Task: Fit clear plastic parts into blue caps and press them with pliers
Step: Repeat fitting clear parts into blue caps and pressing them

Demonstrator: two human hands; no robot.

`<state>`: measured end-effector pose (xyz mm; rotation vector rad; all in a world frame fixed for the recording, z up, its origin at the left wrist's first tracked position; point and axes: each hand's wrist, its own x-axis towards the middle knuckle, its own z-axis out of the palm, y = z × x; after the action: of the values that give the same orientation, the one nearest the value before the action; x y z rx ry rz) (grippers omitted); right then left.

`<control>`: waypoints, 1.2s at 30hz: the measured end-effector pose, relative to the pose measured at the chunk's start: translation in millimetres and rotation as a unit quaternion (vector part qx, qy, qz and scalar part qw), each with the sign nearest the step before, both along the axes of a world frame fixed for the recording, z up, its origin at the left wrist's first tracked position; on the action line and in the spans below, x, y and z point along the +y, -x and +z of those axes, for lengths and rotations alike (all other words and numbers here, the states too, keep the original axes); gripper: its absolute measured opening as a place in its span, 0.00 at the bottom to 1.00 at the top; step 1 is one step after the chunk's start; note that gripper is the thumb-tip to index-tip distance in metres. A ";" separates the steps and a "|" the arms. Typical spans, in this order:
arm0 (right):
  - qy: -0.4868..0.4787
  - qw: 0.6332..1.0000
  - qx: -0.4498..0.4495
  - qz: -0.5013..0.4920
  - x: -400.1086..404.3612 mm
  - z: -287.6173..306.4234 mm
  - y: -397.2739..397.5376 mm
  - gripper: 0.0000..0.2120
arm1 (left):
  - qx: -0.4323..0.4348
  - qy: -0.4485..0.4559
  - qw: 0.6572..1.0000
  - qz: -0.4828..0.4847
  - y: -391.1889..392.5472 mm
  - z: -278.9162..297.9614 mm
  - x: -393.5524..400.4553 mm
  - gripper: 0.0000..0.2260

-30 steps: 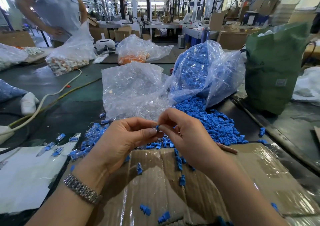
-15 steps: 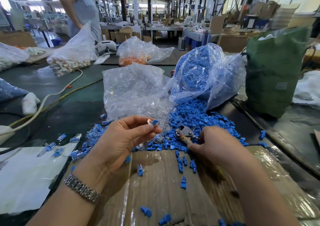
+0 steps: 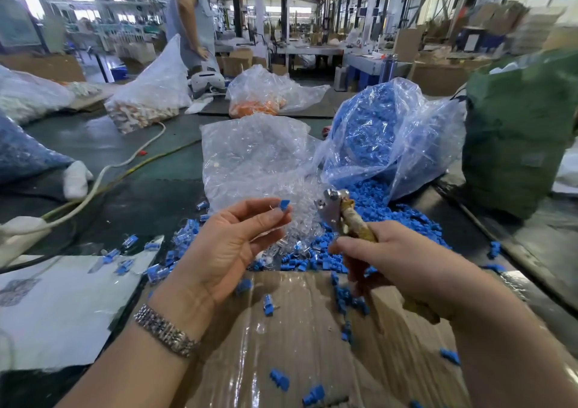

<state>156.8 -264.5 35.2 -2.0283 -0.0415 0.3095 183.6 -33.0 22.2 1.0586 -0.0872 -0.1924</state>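
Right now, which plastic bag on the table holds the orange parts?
The small clear bag behind the bag of clear parts; orange pieces fill its bottom, while the neighbouring bag holds blue caps.

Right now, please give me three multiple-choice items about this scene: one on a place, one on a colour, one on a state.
1. Where is the bag of blue caps relative to the bag of clear parts?
A. to its right
B. to its left
C. under it

2. What colour is the big sack at far right?
A. orange
B. green
C. white

3. What does the right hand do?
A. rests flat
B. grips the pliers
C. hangs idle

Answers: 1 A, the blue bag lies right of the clear one. 2 B, its fabric is green. 3 B, its fingers curl round the handle.
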 end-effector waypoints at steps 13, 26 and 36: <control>-0.050 0.991 0.058 0.108 27.6 11.0 18.6 0.17 | -0.090 -0.132 0.987 0.012 -2.1 -6.3 0.4 0.15; -0.015 0.999 0.011 0.050 46.5 -0.1 15.5 0.26 | -0.135 -0.186 0.972 0.048 -0.9 -12.7 -2.5 0.09; 0.255 0.953 -0.112 -0.120 -6.2 0.9 -1.7 0.21 | -0.150 -0.683 0.611 0.371 -8.8 2.8 39.0 0.04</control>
<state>158.4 -270.7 36.1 -2.5441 0.1600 -0.0796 192.4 6.0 25.0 2.5691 0.2644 0.8613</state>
